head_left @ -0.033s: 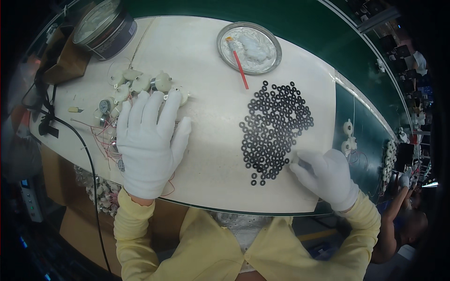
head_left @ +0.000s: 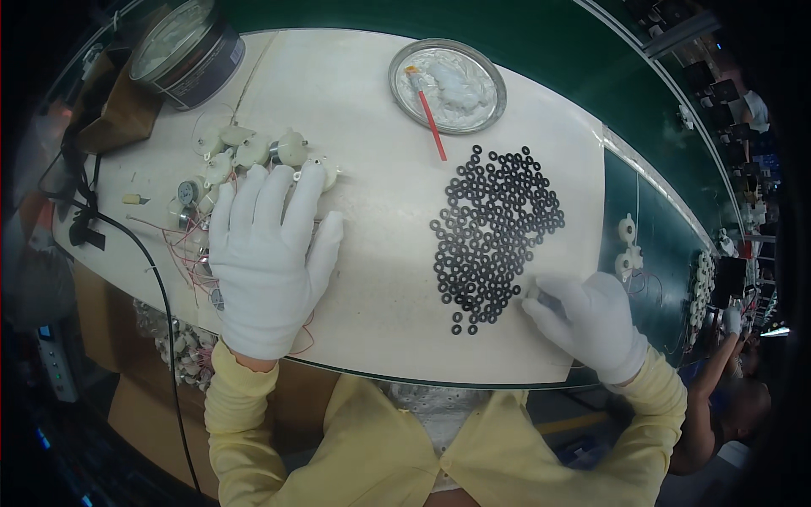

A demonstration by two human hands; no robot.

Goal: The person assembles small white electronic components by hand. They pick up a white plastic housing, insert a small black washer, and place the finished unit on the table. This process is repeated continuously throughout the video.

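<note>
My left hand (head_left: 269,253), in a white glove, lies flat with fingers stretched out. Its fingertips reach onto a cluster of small cream-coloured round motor-like parts (head_left: 252,152) with thin red wires, and it hides some of them. To the right, my right hand (head_left: 587,321), gloved too, rests by the table's near right edge. Its fingers curl toward the thumb in a loose pinch; whatever is between the tips, if anything, is too small to make out. Just left of it spreads a dense patch of small black rings (head_left: 490,232).
A round metal dish (head_left: 500,106) of white paste stands at the back, a red-handled brush (head_left: 431,127) across its rim. A large tub (head_left: 198,72) and a cardboard box (head_left: 127,114) are back left. A black cable (head_left: 156,275) hangs over the left edge. Another person (head_left: 714,406) sits far right.
</note>
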